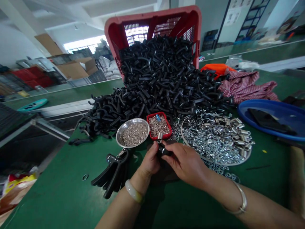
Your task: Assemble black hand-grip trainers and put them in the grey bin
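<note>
Both of my hands meet at the middle of the table around a black plastic clamp part (165, 150), mostly covered by the fingers. A metal coil spring (160, 136) sticks up from its far end. My left hand (150, 161) grips it from the left, thumb upward. From the right, my right hand (184, 160) closes thumb and fingers on the same part. To the left lie several black spring clamps (116, 170) with springs between their handles. Just beyond my hands are a metal bowl of small metal pieces (119, 142) and a red tray of pins (170, 135).
A red crate (152, 17) tipped toward me spills a heap of black plastic parts (162, 79). On the right stand a round tray of washers and springs (214, 140) and a blue tray (297, 124) holding a dark flat object. A checkered cloth (247, 86) lies behind.
</note>
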### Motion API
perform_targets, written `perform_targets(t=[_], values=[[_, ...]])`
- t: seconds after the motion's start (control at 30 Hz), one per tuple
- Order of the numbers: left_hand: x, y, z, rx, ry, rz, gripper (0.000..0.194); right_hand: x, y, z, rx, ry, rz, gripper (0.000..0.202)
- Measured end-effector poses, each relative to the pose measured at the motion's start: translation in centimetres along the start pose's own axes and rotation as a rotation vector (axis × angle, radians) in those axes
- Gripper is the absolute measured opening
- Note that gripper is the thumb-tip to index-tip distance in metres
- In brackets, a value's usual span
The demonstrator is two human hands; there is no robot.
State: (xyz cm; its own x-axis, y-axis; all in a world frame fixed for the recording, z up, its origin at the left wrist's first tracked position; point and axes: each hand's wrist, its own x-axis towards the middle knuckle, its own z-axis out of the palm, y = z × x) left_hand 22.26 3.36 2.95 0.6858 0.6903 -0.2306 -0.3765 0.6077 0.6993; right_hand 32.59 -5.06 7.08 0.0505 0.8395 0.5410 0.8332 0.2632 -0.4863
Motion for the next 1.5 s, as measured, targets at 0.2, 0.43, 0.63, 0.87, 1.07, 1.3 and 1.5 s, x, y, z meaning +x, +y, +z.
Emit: perform_targets(t=[0.2,0.43,0.63,0.87,1.07,1.3,1.5], values=[[1.0,-0.9,1.1,0.176,0.187,0.051,0.042,0.2,3.3,1.9,0.134,0.011,0.294,0.019],[0.6,-1.1,1.2,0.299,0.214,0.016,0.043,0.4,5.1,1.2,0.151,-0.390,0.446,0.050],[0.9,-0.9,1.2,0.167,0.228,-0.085,0.043,1.0,5.2,1.1,0.065,-0.463,0.484,0.068],[0.9,-0.3,0.9,0.211,0.241,-0.063,0.039,1.0,5.3,1.5,0.151,-0.645,0.493,0.073],[0.6,-0.5,0.7,0.161,0.229,-0.150,0.041,0.6,5.5,1.4,-0.250,-0.359,0.238,0.043],[0.5,-0.4,0.7,0.180,0.228,-0.168,0.041,-0.7,4.9,2.0,-0.241,-0.368,0.257,0.045],[0.6,-0.9,0.3,0.242,0.211,-0.152,0.041,0.5,5.3,1.9,0.075,-0.523,0.509,0.071]])
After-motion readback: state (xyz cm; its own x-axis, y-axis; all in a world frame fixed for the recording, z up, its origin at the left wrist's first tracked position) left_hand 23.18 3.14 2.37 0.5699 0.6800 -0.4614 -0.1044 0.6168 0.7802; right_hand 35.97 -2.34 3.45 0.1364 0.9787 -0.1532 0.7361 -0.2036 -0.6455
